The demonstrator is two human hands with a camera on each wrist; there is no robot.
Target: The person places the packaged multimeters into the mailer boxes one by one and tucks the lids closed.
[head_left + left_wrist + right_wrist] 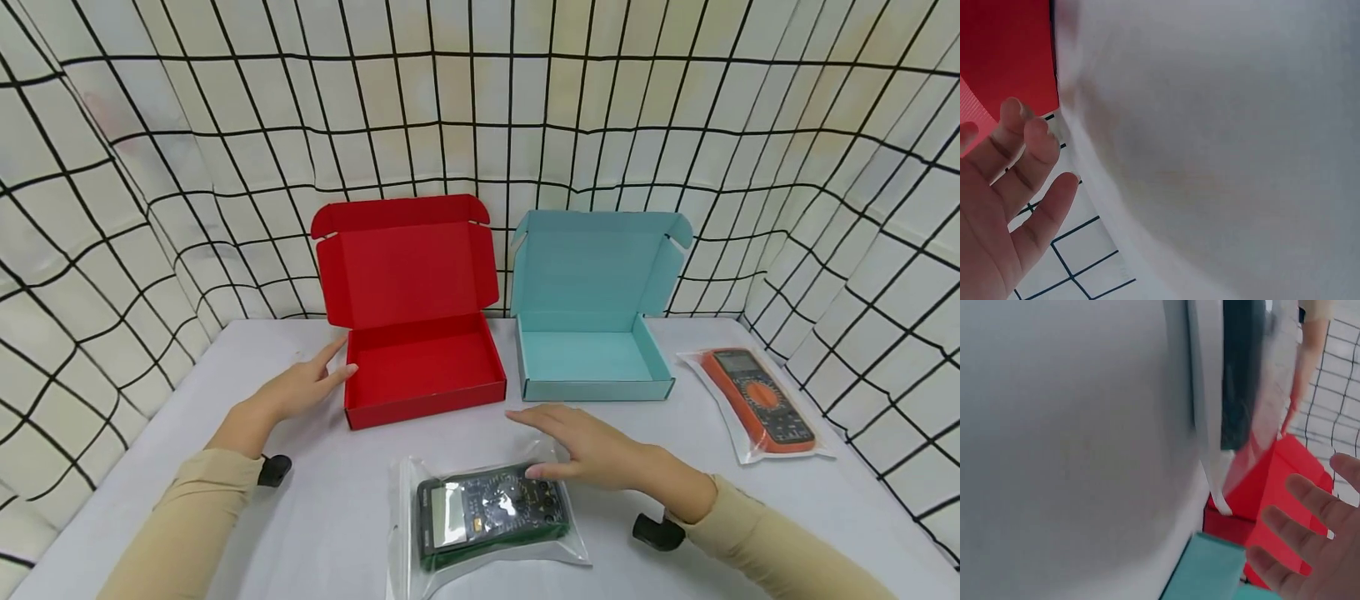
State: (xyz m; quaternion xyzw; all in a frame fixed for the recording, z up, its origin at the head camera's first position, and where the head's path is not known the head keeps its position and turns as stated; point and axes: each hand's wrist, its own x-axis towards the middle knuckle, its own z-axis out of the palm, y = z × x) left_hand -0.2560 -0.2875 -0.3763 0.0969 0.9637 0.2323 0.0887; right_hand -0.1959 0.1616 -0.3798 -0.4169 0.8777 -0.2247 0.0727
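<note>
Right hand (592, 450) is released and held loosely over the bagged dark meter (487, 510), which lies on the tabletop (322, 508) before the red box (427, 407); left hand (296, 389), also released, is at that box's left side; a teal box (597, 390) and orange meter (761, 400) sit rightward

White walls (491, 92) — black grid (510, 126).

Makeshift booth, grid-patterned white walls (491, 100)
</note>
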